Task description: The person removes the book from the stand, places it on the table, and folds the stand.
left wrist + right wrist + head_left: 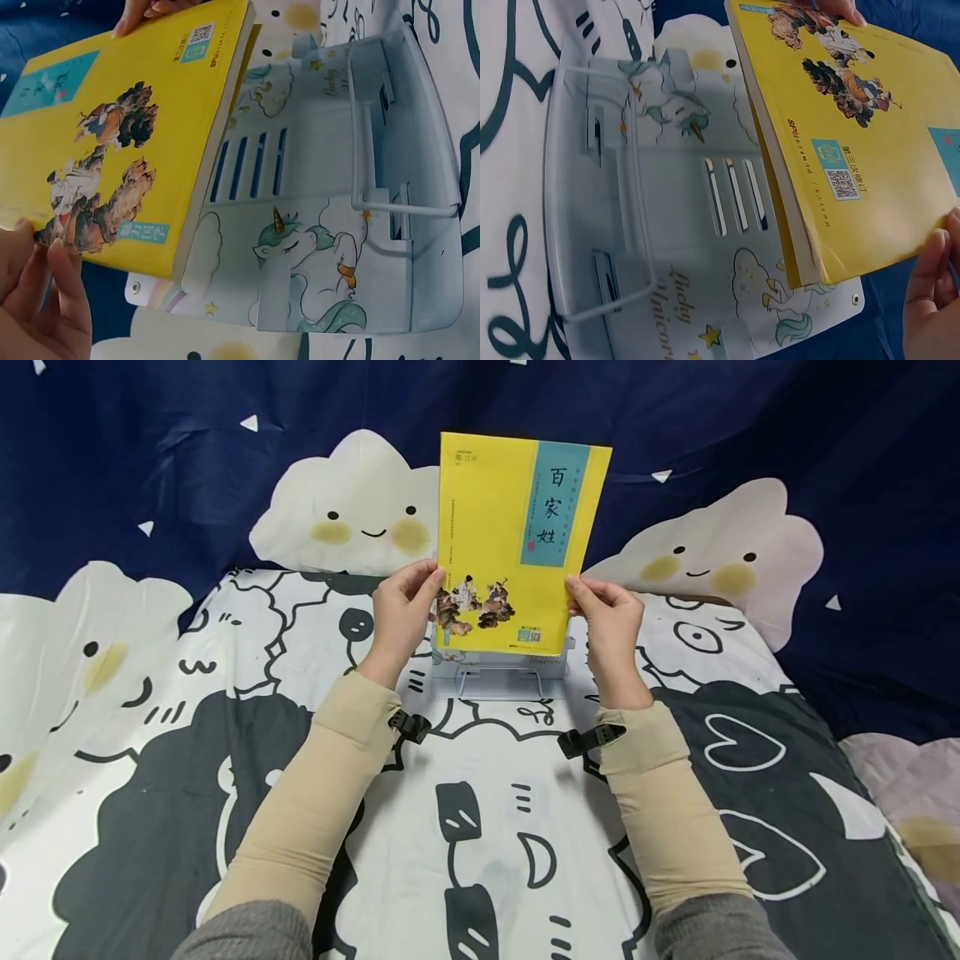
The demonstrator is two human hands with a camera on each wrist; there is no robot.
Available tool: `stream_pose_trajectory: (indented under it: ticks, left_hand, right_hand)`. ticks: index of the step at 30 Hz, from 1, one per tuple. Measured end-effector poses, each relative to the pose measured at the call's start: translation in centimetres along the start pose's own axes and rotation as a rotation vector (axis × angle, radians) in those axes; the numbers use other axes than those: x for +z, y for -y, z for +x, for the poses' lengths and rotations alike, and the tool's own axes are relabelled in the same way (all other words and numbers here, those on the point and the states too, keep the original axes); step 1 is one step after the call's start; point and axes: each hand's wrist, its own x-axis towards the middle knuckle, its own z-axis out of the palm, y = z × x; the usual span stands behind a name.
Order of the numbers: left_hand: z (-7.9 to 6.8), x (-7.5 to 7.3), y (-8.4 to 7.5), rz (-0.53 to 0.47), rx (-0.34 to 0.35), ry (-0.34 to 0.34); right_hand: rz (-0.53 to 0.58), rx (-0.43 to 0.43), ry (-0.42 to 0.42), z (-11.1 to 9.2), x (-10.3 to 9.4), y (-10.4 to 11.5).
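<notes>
A yellow book (487, 543) with a teal title panel is held upright between two hands, its front cover toward the head camera. My left hand (403, 614) pinches its left edge near the lower corner, thumb on the cover. On the opposite edge, my right hand (611, 631) pinches at a similar height. Behind and below the book stands a white book stand (322, 135) with unicorn drawings, slots and a wire page holder (641, 187) at its front ledge. In both wrist views the book's bottom edge is raised above that ledge. Much of the stand's back is hidden by the book in the head view.
The stand rests on a cloth (495, 760) with black-and-white cartoon patterns. A dark blue fabric (525, 393) with cloud faces rises behind it. Black straps (592, 741) circle both wrists over beige sleeves.
</notes>
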Motion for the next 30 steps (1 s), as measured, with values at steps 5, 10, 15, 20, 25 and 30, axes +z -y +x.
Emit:
stream_pose_trajectory:
  ticks: [5, 10, 15, 20, 25, 30]
  left_hand:
    - [-0.6, -0.3, -0.4, -0.03, -0.008, 0.018]
    - [-1.1, -0.8, -0.7, -0.024, -0.012, 0.022]
    - [-1.5, -1.5, -0.8, -0.004, -0.025, 0.03]
    - [-1.9, -2.3, -0.7, 0.029, -0.043, 0.037]
    - [-2.3, -2.9, -0.6, 0.051, -0.078, 0.056]
    - [-2.6, -3.5, -0.7, 0.084, -0.122, 0.072]
  right_hand:
    - [0.052, 0.007, 0.011, -0.8, 0.0, -0.1]
    - [0.066, 0.013, 0.022, -1.6, 0.1, 0.0]
    - [0.067, 0.036, 0.028, -2.2, 0.1, 0.1]
    - [0.02, 0.042, 0.039, -2.9, 0.1, 0.0]
    - [0.003, 0.033, 0.044, -3.4, 0.2, -0.1]
    - [-0.01, 0.025, 0.045, -3.8, 0.4, -0.4]
